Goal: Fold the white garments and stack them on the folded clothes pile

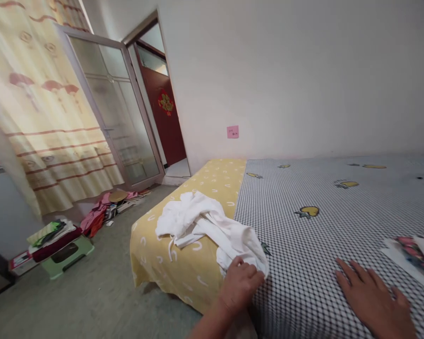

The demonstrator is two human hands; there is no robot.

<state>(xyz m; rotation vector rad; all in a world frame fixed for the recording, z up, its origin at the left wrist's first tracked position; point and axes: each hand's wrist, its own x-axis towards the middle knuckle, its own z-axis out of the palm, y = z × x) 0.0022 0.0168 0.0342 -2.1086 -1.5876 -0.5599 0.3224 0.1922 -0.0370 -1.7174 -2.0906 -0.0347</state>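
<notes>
A crumpled white garment (201,219) lies on the corner of the bed, partly on the yellow cloth and partly on the checked sheet. A thin white cord hangs from its near side. My left hand (240,281) is closed on the garment's near right edge, knuckles up, at the bed's front edge. To the right, my right hand (376,296) rests palm down with its fingers spread on the checked sheet (303,263), holding nothing. The garment's exact kind is hard to make out in its folds.
Folded cloths (414,256) lie at the right on the bed. A green stool (68,256) carries folded clothes at the left. A pile of clothes (99,212) is on the floor by the curtain (49,122). A glass door (109,103) stands ajar; a pink note (233,132) is on the wall.
</notes>
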